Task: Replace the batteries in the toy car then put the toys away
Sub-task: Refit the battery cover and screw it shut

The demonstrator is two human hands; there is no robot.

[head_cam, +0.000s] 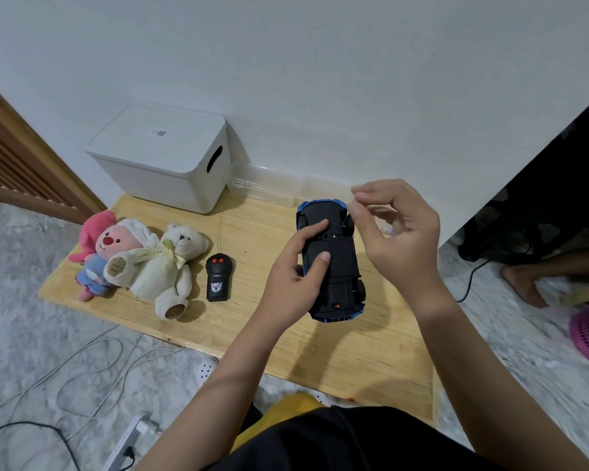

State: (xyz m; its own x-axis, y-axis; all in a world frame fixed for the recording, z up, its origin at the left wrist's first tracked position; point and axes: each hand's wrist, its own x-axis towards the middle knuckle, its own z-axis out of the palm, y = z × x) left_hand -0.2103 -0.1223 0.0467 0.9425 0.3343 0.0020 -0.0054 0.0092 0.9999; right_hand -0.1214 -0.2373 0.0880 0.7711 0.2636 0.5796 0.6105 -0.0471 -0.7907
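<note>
Toy car (332, 266): blue body, black underside up, held over the wooden board (354, 362). Left hand (295, 280) was closed round its side, thumb and forefinger pressed on the chassis. Right hand (393, 226) hovered at the far end, fingertips pinched together; whether they held anything could not be told. Likely light, rigid, smooth plastic; wheels and the small cover fragile. Best gripped across the body sides.

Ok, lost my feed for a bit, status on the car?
Left hand grips toy car, flipped underside up. Right hand pinched over its front end; what it holds, unclear. Remote and plush toys on table, clear of the work.
</note>
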